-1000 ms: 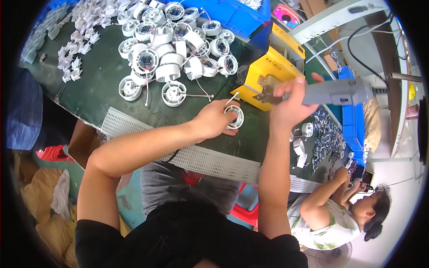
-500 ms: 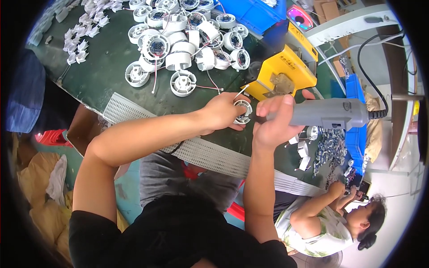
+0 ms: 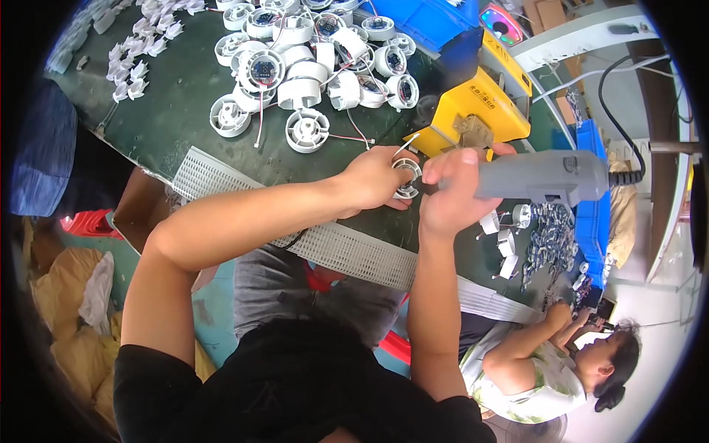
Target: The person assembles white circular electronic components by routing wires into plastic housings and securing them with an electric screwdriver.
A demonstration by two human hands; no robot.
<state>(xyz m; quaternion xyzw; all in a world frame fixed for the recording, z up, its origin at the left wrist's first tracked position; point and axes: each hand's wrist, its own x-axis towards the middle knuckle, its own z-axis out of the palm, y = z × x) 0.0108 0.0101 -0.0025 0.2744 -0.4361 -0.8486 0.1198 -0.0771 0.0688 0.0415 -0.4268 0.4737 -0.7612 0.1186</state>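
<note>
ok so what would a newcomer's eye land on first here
Probably the bright yellow machine, right of centre on the dark green table, and just below it the big grey power tool in the person's right grip, its front end toward a white round part in the left grip. The heap of white housings at the top middle of the table would likely stand out next.

Dk grn table [image 3: 159, 111] at 10 o'clock. Wht round housings [image 3: 307, 131] at 11. Held ring [image 3: 406, 193] also wht. Gry handheld tool [image 3: 543, 177] nr 3. Yel box [image 3: 452, 111] at 1–2, blu bin [image 3: 425, 21] approx 12–1. Lt gry grid-patterned strip [image 3: 354, 260] at 6. Co-worker's wht top [image 3: 543, 391] w/ grn leaf print, 4–5.
</note>
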